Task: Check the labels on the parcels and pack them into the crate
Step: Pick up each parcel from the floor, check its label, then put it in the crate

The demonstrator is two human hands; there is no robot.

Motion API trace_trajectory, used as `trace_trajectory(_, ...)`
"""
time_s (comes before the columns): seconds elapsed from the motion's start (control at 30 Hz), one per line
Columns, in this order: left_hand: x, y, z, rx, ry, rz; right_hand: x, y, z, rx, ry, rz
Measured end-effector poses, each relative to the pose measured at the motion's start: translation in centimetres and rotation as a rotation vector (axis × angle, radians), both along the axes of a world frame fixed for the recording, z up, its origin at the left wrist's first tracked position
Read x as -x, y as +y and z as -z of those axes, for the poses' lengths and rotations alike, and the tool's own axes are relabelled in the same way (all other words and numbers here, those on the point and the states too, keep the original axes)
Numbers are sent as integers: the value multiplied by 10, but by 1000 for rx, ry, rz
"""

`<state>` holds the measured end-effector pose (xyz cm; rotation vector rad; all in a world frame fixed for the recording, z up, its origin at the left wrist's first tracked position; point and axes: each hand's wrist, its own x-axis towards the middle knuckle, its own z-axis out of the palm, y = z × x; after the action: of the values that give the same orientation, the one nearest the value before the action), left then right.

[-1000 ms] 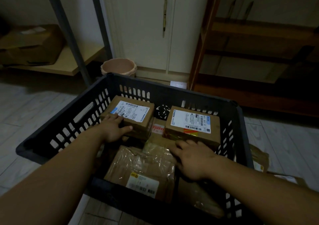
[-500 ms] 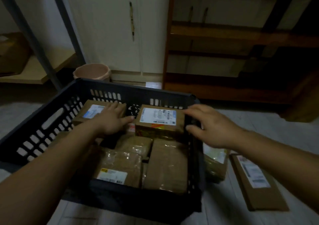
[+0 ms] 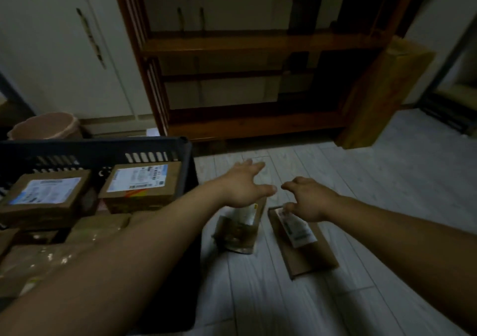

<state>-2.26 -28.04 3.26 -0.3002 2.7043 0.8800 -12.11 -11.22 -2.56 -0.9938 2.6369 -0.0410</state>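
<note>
While reaching over the floor (image 3: pixel 361 193), centre frame:
left hand (image 3: pixel 245 184) grip wide above taped parcel (image 3: pixel 237 232); right hand (image 3: pixel 307 199) grip loosely curled, empty, over flat parcel (image 3: pixel 309 253).

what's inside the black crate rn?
Two cardboard boxes with white labels up, the far-left box and the far-right box, by the far wall of the crate. Nearer, taped brown parcels, blurred. The left forearm covers part of them; lower layers are hidden.
</note>
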Motion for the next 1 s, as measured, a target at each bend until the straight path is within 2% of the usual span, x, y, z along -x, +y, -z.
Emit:
trace_trajectory(0.13, 29, 43, 59, 116, -124, 24, 20, 33, 30, -47, -105, 97)
trace_trajectory(0.27, 37, 61, 110, -182, -165, -130, 36, 62, 72, 39, -261, 247)
trace_trajectory(0.4, 45, 70, 149, -316, -250, -228, 46, 81, 108, 74, -330, 378)
trace_trajectory(0.53, 51, 82, 178, -24, -174, -324, 39, 90, 140, 84, -393, 508)
trace_trajectory(0.6, 51, 91, 186, 40, -161, -356, 31, 88, 151, 134, -484, 605)
trace_trajectory(0.63, 51, 95, 191, -1, -212, -360, 27, 87, 154, 181, -538, 643)
trace_trajectory(0.7, 48, 104, 199, -246, -370, -428, 17, 87, 158, 287, -620, 697)
trace_trajectory(0.77, 43, 114, 202, -456, -438, -485, 6, 88, 158, 385, -662, 778)
trace_trajectory(0.9, 39, 117, 201, -537, -388, -587, -8, 89, 155, 394, -680, 821)
trace_trajectory(1.0, 38, 109, 188, -572, -209, -630, -7, 88, 139, 521, -646, 873)
